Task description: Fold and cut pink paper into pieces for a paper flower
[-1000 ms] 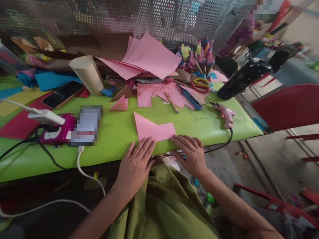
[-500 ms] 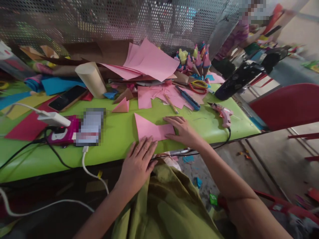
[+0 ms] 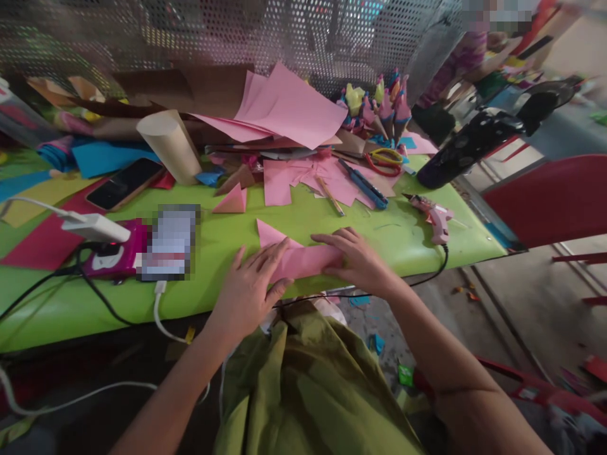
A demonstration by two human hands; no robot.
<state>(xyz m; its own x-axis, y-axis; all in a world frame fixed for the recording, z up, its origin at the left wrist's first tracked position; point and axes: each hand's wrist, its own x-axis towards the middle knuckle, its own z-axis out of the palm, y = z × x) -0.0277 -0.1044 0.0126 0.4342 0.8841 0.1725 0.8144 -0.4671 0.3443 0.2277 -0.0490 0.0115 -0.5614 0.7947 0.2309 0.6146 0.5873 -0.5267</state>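
A folded piece of pink paper (image 3: 306, 262) lies near the front edge of the green table, one pointed corner sticking up at its left. My left hand (image 3: 253, 281) rests flat over its left part, fingers stretched out and thumb apart. At the other end, my right hand (image 3: 358, 259) has the paper between its thumb and fingers. Just behind is a small folded pink paper triangle (image 3: 231, 200). A pencil (image 3: 331, 196) and a blue cutter knife (image 3: 364, 185) lie on pink paper scraps (image 3: 277, 183) farther back.
The green table (image 3: 213, 278) holds a pixelated phone (image 3: 169, 243) and a magenta power strip (image 3: 111, 256) at left. A pink glue gun (image 3: 434, 218) and a dark bottle (image 3: 467, 148) stand at right. Pink sheets (image 3: 289, 107), a cardboard tube (image 3: 171, 148) and scissors (image 3: 384, 161) lie behind.
The pink paper's near side has been folded up over itself, making a slanting band. My left hand has shifted slightly left and up onto it; my right hand stays at the right end.
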